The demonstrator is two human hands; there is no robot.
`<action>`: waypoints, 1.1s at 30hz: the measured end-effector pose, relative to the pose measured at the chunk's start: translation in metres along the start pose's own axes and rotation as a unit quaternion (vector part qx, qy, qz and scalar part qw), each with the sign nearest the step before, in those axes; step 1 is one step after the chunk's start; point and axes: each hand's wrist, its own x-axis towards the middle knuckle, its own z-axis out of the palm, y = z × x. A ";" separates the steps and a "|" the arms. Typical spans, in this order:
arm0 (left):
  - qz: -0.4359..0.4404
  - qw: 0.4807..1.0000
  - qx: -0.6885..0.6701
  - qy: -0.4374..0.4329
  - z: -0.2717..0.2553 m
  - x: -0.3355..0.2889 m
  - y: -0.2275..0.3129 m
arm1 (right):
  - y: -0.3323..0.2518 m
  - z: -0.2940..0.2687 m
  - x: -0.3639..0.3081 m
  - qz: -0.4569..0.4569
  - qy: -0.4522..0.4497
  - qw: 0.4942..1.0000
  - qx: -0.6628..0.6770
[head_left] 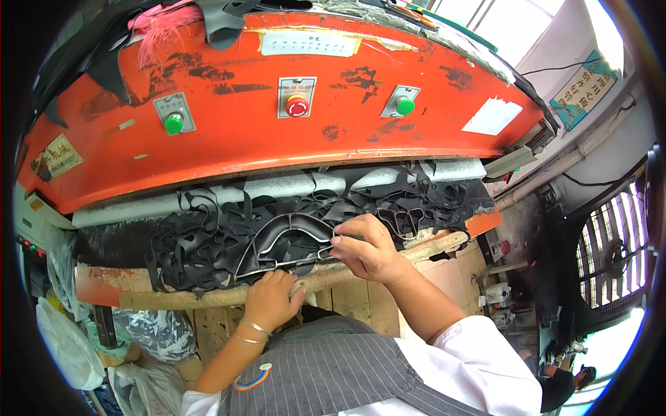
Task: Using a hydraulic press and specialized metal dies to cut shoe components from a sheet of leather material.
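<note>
My right hand (pixel 368 251) pinches the right end of an arched metal cutting die (pixel 279 229), its thumb and fingers closed on the rim. Thin bright edges and a straight lower bar outline the die, which lies over a heap of black scrap strips (pixel 191 253). Below the die's lower bar, my left hand (pixel 270 299) rests on the worn, padded front rail (pixel 208 299). Its thumb is apart from the fingers and nothing shows in its grasp; the fingertips lie close to the die. A smaller metal die (pixel 400 223) sits among the scraps to the right.
Behind the scraps stands a red press machine (pixel 229 139) with two green buttons and a red stop button (pixel 297 106). A white roll-like strip (pixel 277 188) runs beneath it. Plastic bags (pixel 156 333) stand at lower left. A large fan (pixel 610 249) and another person (pixel 560 385) are at right.
</note>
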 end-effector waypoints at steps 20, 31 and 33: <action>0.143 0.959 -0.243 0.028 -0.096 0.025 0.039 | -0.053 0.010 -0.011 0.195 -0.128 0.871 0.432; 0.248 0.962 -0.061 0.093 -0.105 0.055 0.065 | -0.012 -0.008 0.010 0.089 -0.154 0.899 0.399; 0.261 0.960 -0.028 0.095 -0.104 0.061 0.069 | -0.008 -0.014 0.011 0.086 -0.152 0.901 0.397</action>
